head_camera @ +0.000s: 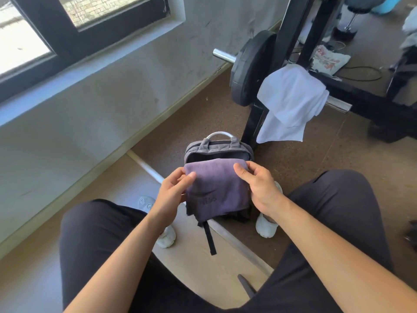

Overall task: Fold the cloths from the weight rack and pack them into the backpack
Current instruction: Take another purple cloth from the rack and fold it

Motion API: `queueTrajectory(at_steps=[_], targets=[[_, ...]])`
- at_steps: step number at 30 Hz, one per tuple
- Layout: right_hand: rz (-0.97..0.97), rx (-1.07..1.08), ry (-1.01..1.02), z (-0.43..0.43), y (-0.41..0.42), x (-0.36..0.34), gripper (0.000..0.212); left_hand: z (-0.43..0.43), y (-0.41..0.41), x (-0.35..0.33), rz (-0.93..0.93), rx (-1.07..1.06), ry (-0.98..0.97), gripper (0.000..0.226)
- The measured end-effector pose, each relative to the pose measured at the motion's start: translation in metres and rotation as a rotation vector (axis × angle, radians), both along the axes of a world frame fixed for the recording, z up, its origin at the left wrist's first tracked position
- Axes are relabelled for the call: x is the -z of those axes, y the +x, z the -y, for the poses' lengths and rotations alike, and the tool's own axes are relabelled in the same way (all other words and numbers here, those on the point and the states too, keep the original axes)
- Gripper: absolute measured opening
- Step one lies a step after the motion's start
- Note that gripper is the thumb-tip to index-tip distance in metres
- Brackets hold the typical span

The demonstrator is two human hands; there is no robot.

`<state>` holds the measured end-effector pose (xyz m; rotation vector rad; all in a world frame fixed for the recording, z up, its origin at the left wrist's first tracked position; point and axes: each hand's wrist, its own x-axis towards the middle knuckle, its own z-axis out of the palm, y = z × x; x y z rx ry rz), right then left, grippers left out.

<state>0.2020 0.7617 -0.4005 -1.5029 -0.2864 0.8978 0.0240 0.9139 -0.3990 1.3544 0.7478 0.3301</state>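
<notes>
A folded purple cloth [217,188] hangs in front of me, its top edge level with the open mouth of a grey backpack [217,149] that stands upright on the floor between my feet. My left hand [174,193] pinches the cloth's upper left corner. My right hand [259,184] pinches the upper right corner. The cloth hides most of the backpack's front. A white cloth [291,102] is draped over the black weight rack [361,96] beyond the bag, to the right.
A black weight plate [250,68] sits on a chrome bar of the rack. The wall and a window lie to the left. My knees in dark trousers frame the bag. A printed bag [329,59] and cables lie on the floor behind the rack.
</notes>
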Motion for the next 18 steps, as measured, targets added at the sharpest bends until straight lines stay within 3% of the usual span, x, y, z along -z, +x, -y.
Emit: queueTrajectory(at_steps=[2,5,10,13,16,18], targets=[[-0.086,-0.042,-0.006,0.000,0.002,0.000,0.027,0.001,0.002,0.000,-0.041,0.023,-0.084,0.025],[-0.121,-0.096,-0.012,0.000,0.001,-0.001,0.035,0.001,0.005,0.004,-0.095,0.023,-0.204,0.035],[-0.006,-0.177,-0.063,0.000,-0.002,-0.002,0.048,-0.002,0.006,0.014,-0.082,-0.020,-0.174,0.057],[0.001,-0.111,-0.040,-0.001,-0.001,-0.004,0.054,-0.003,0.007,0.019,0.006,-0.066,-0.171,0.062],[-0.222,-0.041,0.035,-0.001,0.000,-0.011,0.051,-0.009,0.007,0.020,0.140,-0.032,-0.233,0.070],[-0.405,-0.159,0.140,0.003,0.002,-0.016,0.041,-0.011,0.007,0.018,0.213,0.009,-0.284,0.059]])
